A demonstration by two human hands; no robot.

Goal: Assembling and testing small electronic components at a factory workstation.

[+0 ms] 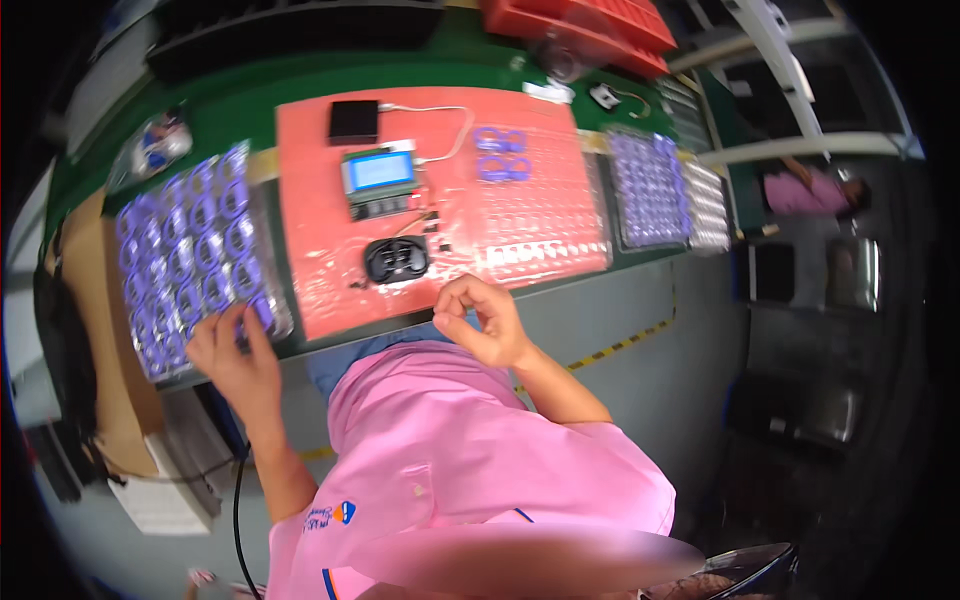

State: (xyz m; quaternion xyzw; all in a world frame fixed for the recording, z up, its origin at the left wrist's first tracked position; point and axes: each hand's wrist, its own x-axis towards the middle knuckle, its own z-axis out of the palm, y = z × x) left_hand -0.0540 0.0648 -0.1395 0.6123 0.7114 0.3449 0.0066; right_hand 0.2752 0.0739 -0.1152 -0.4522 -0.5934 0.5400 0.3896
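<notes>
My left hand is over the near right corner of a clear tray filled with purple ring-shaped parts. Its fingers are bent down among the parts, and whatever they pinch is hidden. At the near edge of the pink mat, my right hand is curled, thumb and forefinger drawn together; anything between them is too small to make out. Beyond it on the mat lies a black oval holder. A small circuit board with a lit blue screen sits farther back, cabled to a black box.
On the mat's right half is a clear blister tray with several purple rings at its far end. More filled trays stand to the right. A red bin is at the back, and a plastic bag lies far left. Another person is off right.
</notes>
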